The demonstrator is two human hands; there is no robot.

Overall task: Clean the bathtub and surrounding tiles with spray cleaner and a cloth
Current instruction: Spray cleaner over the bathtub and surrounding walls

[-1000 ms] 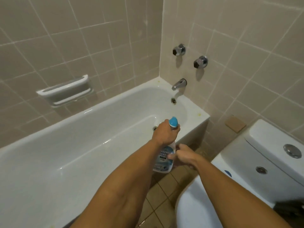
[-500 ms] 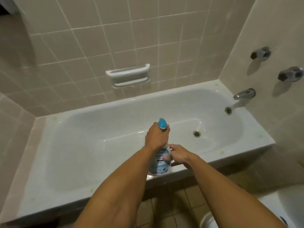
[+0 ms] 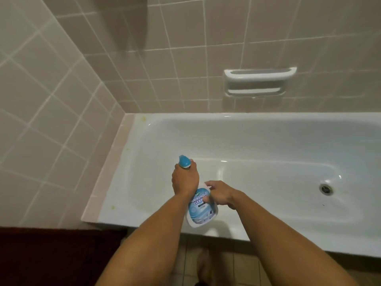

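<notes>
Left hand (image 3: 185, 178) grips the spray bottle (image 3: 201, 207) at its blue trigger head, over the bathtub (image 3: 268, 141). Right hand (image 3: 219, 195) pinches the bottle's body.

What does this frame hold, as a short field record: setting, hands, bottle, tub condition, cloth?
setting: white bathtub set against beige wall tiles, soap holder on the back wall
left hand: grips the blue trigger head of the spray bottle
right hand: holds the bottle body at the label
bottle: label reads household cleaner, held over the tub's near rim
tub condition: small yellowish spots on the rim; drain open
cloth: none in view
</notes>
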